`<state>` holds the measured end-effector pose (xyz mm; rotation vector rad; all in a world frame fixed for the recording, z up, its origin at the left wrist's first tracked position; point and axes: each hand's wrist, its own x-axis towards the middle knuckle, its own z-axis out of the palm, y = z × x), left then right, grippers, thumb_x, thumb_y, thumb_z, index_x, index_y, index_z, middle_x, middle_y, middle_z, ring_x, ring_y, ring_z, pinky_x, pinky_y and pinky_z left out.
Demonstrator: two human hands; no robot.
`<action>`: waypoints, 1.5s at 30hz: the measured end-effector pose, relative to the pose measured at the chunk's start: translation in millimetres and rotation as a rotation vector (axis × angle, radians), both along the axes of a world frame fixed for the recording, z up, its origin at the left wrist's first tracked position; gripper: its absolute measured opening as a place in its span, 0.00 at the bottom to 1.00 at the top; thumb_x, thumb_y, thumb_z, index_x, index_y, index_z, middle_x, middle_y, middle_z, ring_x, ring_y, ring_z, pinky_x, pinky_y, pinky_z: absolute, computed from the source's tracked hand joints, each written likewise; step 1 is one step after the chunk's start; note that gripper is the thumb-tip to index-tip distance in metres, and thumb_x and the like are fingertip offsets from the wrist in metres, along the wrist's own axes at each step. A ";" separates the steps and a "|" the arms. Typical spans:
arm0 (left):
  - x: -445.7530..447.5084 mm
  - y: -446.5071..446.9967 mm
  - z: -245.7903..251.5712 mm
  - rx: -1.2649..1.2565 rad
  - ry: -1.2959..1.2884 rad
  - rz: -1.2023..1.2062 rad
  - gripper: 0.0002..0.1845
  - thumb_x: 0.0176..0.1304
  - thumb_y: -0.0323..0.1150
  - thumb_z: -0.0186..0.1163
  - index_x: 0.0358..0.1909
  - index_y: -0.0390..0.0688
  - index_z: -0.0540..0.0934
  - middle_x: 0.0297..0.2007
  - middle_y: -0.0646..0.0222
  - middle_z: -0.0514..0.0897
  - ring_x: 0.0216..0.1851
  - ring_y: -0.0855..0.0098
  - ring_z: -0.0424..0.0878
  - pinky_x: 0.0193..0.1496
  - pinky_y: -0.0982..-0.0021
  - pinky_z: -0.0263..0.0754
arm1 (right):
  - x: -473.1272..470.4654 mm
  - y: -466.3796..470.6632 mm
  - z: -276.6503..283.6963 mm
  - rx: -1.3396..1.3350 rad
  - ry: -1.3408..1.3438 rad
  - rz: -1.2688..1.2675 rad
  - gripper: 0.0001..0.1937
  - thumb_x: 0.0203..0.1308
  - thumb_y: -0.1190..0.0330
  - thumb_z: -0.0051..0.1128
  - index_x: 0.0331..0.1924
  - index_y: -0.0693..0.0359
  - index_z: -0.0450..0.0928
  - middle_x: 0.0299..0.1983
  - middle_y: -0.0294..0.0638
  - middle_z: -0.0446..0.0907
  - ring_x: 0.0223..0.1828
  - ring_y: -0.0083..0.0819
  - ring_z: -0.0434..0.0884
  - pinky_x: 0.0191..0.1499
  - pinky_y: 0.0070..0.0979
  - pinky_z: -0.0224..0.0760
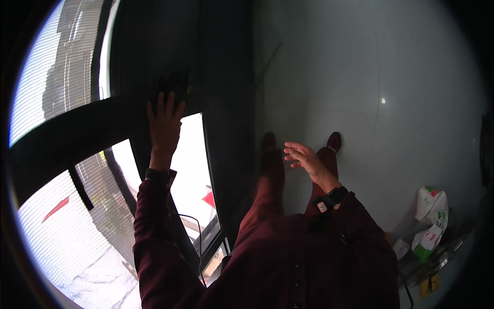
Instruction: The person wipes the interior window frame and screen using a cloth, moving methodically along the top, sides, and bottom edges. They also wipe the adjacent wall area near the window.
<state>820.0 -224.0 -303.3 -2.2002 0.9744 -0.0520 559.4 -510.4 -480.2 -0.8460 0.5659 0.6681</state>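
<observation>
My left hand (165, 125) is stretched forward with its fingers spread over a dark frame (127, 110) between bright glass panes. A blackish object (173, 83) lies at its fingertips, too dim to identify, and contact is unclear. Beside the wrist is a bright window pane (191, 154). My right hand (307, 159) hovers in front of my legs, fingers apart and loosely bent, with nothing in it. Each wrist wears a dark band; the right one (334, 199) carries a small device.
To the left, larger panes (58, 216) look outdoors. A thin cable (200, 235) hangs by the frame. Pale floor (328, 77) stretches ahead and right, with my shoe (334, 141) on it. At lower right are printed plastic bags (432, 220) and a yellow object (429, 286).
</observation>
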 end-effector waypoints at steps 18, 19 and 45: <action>37.8 -14.8 -298.0 0.338 0.399 -0.031 0.12 0.62 0.34 0.59 0.43 0.44 0.88 0.54 0.57 0.81 0.70 0.50 0.67 0.75 0.44 0.53 | -120.5 111.2 -201.1 0.021 0.322 -0.061 0.26 0.72 0.55 0.56 0.69 0.55 0.71 0.64 0.44 0.77 0.57 0.31 0.80 0.52 0.26 0.72; 37.2 -12.9 -313.6 0.345 0.401 -0.048 0.12 0.62 0.34 0.59 0.43 0.44 0.88 0.54 0.57 0.82 0.69 0.51 0.67 0.74 0.44 0.53 | -124.0 114.3 -206.8 0.021 0.345 -0.063 0.26 0.72 0.55 0.56 0.69 0.55 0.71 0.64 0.44 0.77 0.57 0.31 0.80 0.52 0.26 0.72; -125.5 -88.8 -349.4 -0.826 1.430 0.815 0.46 0.49 0.40 0.78 0.71 0.45 0.68 0.71 0.51 0.67 0.73 0.48 0.65 0.73 0.54 0.63 | 3.4 104.1 -230.6 0.429 0.527 -0.925 0.19 0.76 0.58 0.47 0.62 0.59 0.74 0.57 0.37 0.80 0.55 0.29 0.81 0.61 0.31 0.75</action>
